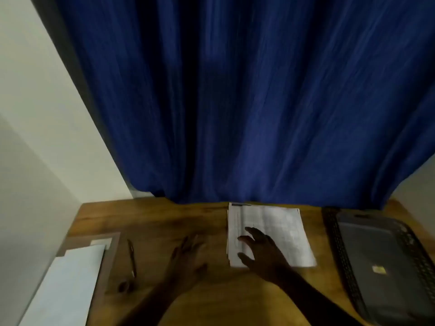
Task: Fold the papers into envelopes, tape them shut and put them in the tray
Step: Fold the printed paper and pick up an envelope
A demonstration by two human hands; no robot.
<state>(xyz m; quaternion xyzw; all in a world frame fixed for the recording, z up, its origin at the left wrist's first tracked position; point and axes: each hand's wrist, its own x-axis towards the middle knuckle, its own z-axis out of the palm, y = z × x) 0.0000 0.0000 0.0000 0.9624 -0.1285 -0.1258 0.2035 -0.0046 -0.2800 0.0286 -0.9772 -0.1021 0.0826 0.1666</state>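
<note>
A stack of printed papers (280, 227) lies on the wooden table (153, 222) near its far edge. My right hand (261, 250) rests on the near left part of the stack, fingers spread and straight. My left hand (188, 257) hovers open over bare wood to the left of the stack, blurred, holding nothing. A dark mesh tray (341, 250) sits at the right, with a small yellowish label on its floor. I see no tape.
A pen (131, 257) lies left of my left hand, with a small dark round object (123, 286) near its tip. White sheets (70, 285) on a brown board (113, 257) fill the near left corner. A blue curtain (235, 102) hangs behind the table.
</note>
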